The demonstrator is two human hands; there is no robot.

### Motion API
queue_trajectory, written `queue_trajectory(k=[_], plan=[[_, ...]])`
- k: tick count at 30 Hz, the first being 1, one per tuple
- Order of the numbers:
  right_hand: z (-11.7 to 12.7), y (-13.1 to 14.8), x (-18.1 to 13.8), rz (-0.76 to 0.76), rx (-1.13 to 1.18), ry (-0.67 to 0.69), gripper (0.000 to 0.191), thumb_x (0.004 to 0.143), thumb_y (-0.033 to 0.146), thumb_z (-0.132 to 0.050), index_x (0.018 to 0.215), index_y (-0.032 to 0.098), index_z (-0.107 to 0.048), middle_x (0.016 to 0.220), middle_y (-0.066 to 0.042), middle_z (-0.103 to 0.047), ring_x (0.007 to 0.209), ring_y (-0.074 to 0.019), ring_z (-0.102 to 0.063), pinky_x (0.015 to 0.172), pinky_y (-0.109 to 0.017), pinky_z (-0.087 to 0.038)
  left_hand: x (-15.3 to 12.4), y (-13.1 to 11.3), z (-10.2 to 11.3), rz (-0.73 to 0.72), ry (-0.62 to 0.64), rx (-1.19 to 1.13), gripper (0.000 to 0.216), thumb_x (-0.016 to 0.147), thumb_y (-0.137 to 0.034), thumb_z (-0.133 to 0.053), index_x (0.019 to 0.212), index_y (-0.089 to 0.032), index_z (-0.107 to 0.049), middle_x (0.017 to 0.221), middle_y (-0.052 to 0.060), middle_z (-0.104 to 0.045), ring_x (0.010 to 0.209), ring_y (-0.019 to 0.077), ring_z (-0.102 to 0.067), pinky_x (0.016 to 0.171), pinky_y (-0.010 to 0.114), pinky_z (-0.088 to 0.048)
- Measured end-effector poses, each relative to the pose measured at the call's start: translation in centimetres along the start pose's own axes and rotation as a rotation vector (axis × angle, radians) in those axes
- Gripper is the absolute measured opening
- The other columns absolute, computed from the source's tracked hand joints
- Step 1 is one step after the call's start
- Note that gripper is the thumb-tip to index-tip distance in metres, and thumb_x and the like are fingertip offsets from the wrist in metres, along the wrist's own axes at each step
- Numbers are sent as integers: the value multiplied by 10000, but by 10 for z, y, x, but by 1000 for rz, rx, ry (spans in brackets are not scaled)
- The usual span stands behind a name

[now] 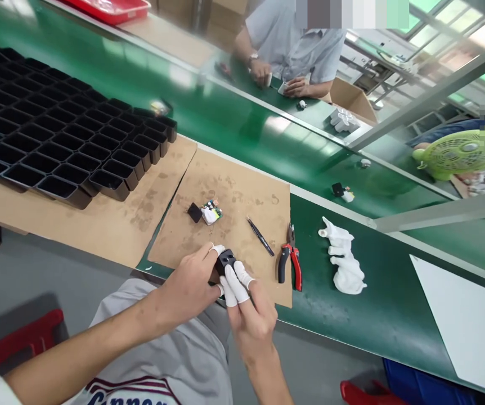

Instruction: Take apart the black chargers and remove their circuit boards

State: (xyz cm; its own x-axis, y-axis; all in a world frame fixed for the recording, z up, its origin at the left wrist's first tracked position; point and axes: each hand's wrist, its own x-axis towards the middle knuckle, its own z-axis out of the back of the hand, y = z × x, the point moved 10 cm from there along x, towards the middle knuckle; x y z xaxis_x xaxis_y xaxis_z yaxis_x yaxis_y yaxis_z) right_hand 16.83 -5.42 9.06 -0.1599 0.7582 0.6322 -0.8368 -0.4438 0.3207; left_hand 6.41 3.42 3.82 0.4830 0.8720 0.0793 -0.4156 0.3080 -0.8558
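Hands: left hand (189, 287) and right hand (251, 318) pinch together on black plastic housing (225, 261) over cardboard mat (234, 191)
Handling: likely light, rigid, smooth; fingertip cots (234, 283) aid grip on side walls
Nearby: circuit board (211, 212), tweezers (260, 237), red pliers (291, 264)

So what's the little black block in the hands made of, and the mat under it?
The black block, held by the left hand and right hand, looks like matte molded plastic: dull, even surface with neat round holes. The mat looks like brown cardboard or fibreboard: flat, fibrous-looking, stained with ring marks.
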Motion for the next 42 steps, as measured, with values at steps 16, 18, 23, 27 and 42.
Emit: queue_trajectory(k=[16, 18, 23, 27, 42], plan=[[8, 3, -5, -34, -32, -58, 736, 1059, 7, -696, 1730, 263, -534, 1270, -175, -835, 1148, -311, -852, 909, -426, -745, -1, -12, 9, -59, -57, -20, 408, 722, 5, -650, 1069, -209, -666, 935, -11, -605, 730, 154, -614, 674, 262, -513], [-1, -2, -8, -39, -24, -49, 725, 1065, 19, -699, 1728, 263, -536, 1260, -178, -830, 1183, -319, -846, 926, -434, -744, 1, -3, 3, -30, -31, -47, 359, 721, 12, -644, 1000, -214, -640, 917, -23, -584, 714, 143, -589, 666, 251, -487], [-2, -5, -6, -111, -40, -3, 697, 1091, 24, -662, 1728, 278, -533, 1376, -181, -801, 1316, -316, -813, 988, -411, -746, 2, -6, 4, -50, -33, -83, 355, 732, 13, -635, 1014, -203, -654, 913, -24, -570, 728, 144, -601, 672, 251, -488], [18, 14, 5, -77, -79, -26, 733, 1066, 0, -690, 1735, 250, -523, 1439, -185, -791, 1332, -320, -808, 1031, -406, -738, -4, -23, 16, -94, -76, -56, 576, 716, 16, -636, 1250, -194, -687, 971, -6, -603, 768, 165, -653, 702, 273, -543], [4, 5, 2, -32, -54, -48, 740, 1051, -3, -708, 1727, 248, -538, 1248, -168, -856, 1236, -327, -847, 954, -421, -760, 0, -11, 5, -58, -13, -47, 482, 694, 41, -580, 1104, -205, -644, 978, 5, -614, 798, 185, -630, 721, 302, -516]])
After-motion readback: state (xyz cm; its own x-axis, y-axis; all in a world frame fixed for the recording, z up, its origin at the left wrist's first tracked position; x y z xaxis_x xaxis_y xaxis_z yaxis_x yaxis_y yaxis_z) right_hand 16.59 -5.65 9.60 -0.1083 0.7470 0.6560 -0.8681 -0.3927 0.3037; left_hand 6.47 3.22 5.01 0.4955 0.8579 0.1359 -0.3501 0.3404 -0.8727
